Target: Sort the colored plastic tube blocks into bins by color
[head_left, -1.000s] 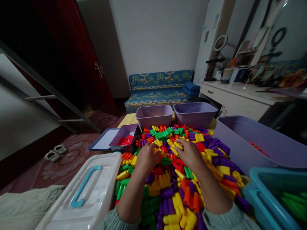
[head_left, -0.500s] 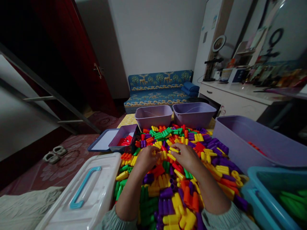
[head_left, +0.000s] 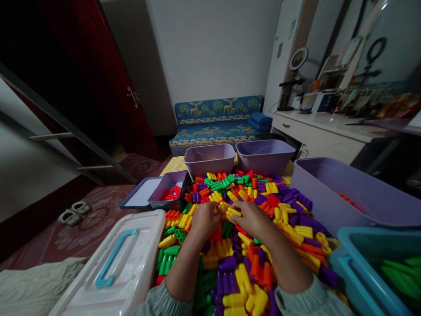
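A thick spread of plastic bullet-shaped building blocks (head_left: 226, 283) in yellow, purple, green, red and orange lies below both hands. My right hand (head_left: 252, 218) is closed, its thumb and fingers pinching a yellow building block (head_left: 233, 213). Close beside it on the left, my left hand (head_left: 206, 218) has its fingers curled round a yellow building block (head_left: 224, 205), mostly hidden by the fingers. The hands almost meet over the middle of the pile. Whether the two yellow pieces touch, I cannot tell.
Purple bins (head_left: 210, 163) stand along the far edge and a larger bin (head_left: 315, 193) at right. A blue bin (head_left: 348, 245) contains green pieces. Left are a tin (head_left: 158, 196) with red pieces and a white lid (head_left: 131, 263) with a blue handle. A sofa (head_left: 217, 131) stands behind.
Both hands have come closer together and slightly toward me, bringing yellow blocks between them. The right fingers have closed more around their yellow piece. The bins have not moved.
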The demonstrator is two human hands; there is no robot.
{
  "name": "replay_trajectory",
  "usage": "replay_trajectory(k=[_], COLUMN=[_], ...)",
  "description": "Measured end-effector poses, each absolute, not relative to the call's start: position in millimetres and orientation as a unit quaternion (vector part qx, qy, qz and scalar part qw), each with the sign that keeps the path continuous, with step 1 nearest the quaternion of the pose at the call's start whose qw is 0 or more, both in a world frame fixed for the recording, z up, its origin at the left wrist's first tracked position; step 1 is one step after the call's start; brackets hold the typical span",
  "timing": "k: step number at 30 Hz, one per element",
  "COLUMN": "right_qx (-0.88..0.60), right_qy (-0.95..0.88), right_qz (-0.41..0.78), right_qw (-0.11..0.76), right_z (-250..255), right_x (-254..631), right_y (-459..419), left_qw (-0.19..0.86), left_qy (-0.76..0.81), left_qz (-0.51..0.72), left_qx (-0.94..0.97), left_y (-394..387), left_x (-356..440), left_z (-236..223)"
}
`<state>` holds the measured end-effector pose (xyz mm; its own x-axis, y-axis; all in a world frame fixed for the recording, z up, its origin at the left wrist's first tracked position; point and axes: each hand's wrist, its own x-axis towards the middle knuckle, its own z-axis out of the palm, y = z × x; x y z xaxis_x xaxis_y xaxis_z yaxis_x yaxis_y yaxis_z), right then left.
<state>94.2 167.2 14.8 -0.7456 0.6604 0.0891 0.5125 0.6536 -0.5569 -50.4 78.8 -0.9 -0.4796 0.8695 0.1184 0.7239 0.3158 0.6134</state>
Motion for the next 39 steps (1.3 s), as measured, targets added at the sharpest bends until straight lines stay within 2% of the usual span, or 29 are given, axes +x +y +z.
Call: replay_trajectory(k=[3, 6, 10, 13, 19, 27, 34, 39], right_qx=[-0.326, -0.302, -0.274, -0.246, -0.238, -0.25, -0.303, -0.304], right_qy=[-0.871, -0.816, -0.719, -0.688, -0.728, -0.747, -0.679, -0.631], right_qz=[0.312, 0.418, 0.568, 0.622, 0.599, 0.573, 0.611, 0.641], right_qw=[0.196, 0.262, 0.294, 0.281, 0.231, 0.226, 0.273, 0.313], right_z=[14.2, 14.0, 19.9, 25.5, 26.8, 24.6, 30.9, 33.0], right_x=[92.5, 89.9, 89.2, 91.7, 96.1, 93.1, 89.7, 90.6], right_y=[168.3, 168.9, 166.7, 164.8, 160.7, 157.5, 156.2, 159.8], left_qw=[0.204, 0.307, 0.384, 0.417, 0.437, 0.472, 0.512, 0.468], left_qy=[0.741, 0.669, 0.625, 0.606, 0.6, 0.599, 0.544, 0.516], left_qz=[0.437, 0.537, 0.584, 0.586, 0.565, 0.565, 0.607, 0.684], left_qx=[0.467, 0.413, 0.349, 0.341, 0.36, 0.316, 0.269, 0.215], left_y=[82.3, 83.2, 79.1, 75.5, 75.0, 75.9, 75.5, 86.2], left_x=[-54.2, -55.5, -51.6, -49.0, -50.1, -40.8, -39.7, -48.7], left_z=[0.7, 4.2, 11.6, 17.2, 16.9, 19.0, 17.5, 6.9])
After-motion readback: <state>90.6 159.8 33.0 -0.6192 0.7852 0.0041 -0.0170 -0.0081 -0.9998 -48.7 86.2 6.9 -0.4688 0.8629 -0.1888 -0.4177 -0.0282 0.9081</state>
